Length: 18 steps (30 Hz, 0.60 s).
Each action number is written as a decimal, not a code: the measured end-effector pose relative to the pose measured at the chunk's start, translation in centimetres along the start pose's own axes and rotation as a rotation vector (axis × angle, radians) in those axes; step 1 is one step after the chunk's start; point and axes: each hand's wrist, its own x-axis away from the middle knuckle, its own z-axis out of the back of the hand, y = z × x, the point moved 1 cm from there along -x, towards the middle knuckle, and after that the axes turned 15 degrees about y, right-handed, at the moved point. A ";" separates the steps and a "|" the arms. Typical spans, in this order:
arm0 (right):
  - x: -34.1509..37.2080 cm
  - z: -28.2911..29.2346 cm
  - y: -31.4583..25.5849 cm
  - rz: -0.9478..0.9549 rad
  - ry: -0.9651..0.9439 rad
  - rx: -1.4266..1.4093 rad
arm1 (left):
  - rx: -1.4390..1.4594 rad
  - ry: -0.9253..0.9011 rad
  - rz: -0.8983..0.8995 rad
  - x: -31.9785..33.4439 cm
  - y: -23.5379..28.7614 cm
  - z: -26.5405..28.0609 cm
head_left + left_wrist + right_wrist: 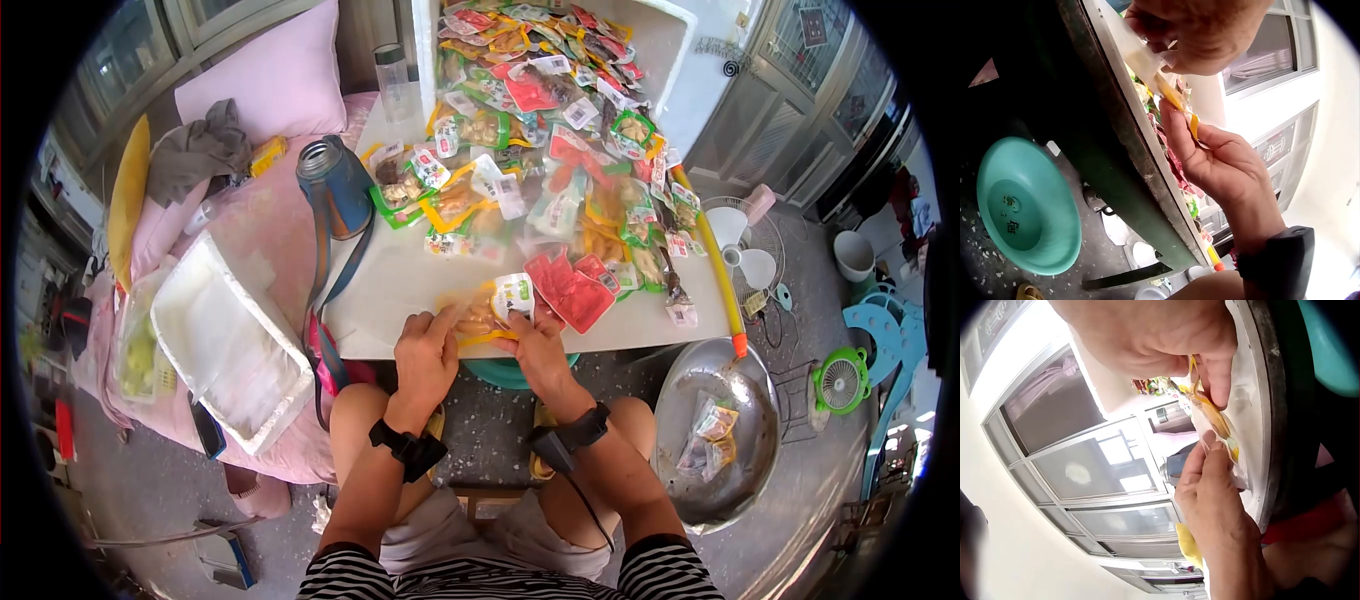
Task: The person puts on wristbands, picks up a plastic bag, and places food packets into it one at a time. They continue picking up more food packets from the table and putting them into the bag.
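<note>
A clear snack pouch with a yellow edge and a white label is stretched between both hands over the table's near edge. My left hand pinches its left end between thumb and fingers. At the label end, my right hand grips the pouch, thumb on the front. Seen from the right wrist, the pouch is tilted edge-on, with the left hand pinching its lower end. A red packet lies just beyond the right hand. More sealed food packets are spread over the table behind.
A white foam box spills packets onto the table. A blue flask stands at left, near an empty foam tray on the bed. At right, a metal basin holds a few packets. Under the table sits a teal basin.
</note>
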 end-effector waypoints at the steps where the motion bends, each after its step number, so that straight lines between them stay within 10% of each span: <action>1: -0.5 0.1 1.6 -0.034 -0.112 -0.068 | -0.001 0.004 -0.002 0.3 0.0 0.1; 8: 0.9 -0.4 -2.4 0.170 -0.244 0.569 | -0.038 0.000 0.028 0.1 -0.5 0.4; 18: -0.6 -3.0 3.4 -0.071 -0.295 0.075 | 0.169 -0.057 -0.077 0.3 0.6 1.0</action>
